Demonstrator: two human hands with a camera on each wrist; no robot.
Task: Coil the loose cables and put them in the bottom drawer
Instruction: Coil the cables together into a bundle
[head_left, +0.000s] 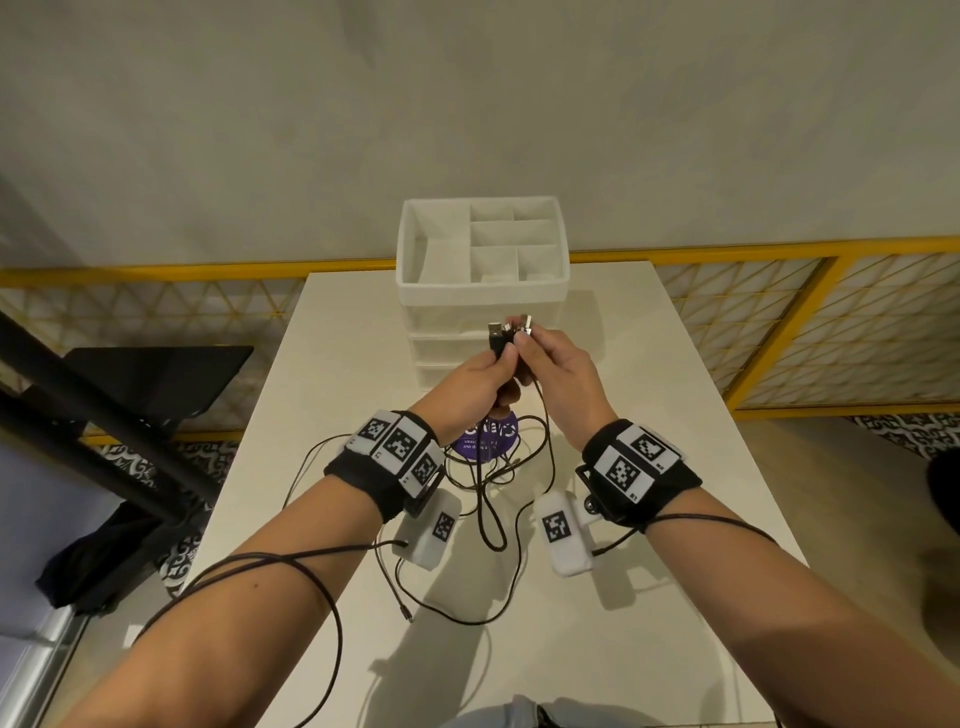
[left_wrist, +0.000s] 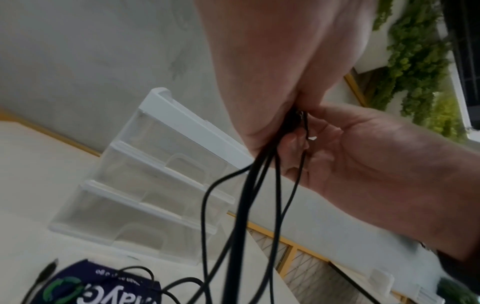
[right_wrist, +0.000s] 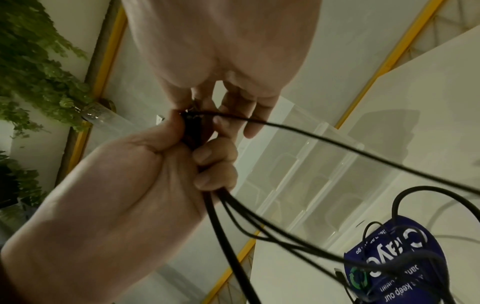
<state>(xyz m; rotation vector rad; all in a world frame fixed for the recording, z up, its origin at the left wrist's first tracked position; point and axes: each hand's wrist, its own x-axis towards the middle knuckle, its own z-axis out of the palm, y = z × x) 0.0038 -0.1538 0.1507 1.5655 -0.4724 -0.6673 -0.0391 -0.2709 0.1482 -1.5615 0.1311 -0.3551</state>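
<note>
Several thin black cables (head_left: 491, 499) hang in loops from my hands down onto the white table (head_left: 649, 415). My left hand (head_left: 501, 358) grips the bunch just below the plugs (head_left: 506, 332), which stick up above its fingers. My right hand (head_left: 524, 343) pinches the plug ends beside it. In the left wrist view the cables (left_wrist: 246, 195) drop from the left hand (left_wrist: 259, 72). In the right wrist view the right hand (right_wrist: 207, 111) pinches one strand while the left hand (right_wrist: 145, 174) clasps the rest. The translucent drawer unit (head_left: 483, 299) stands behind, its bottom drawer (left_wrist: 124, 222) closed.
A round purple printed pad (head_left: 485, 441) lies under the cable loops. The unit's top is an open tray with dividers (head_left: 514, 234). A yellow railing (head_left: 779, 249) runs beyond the table's far edge. A dark frame (head_left: 104, 415) stands left of the table.
</note>
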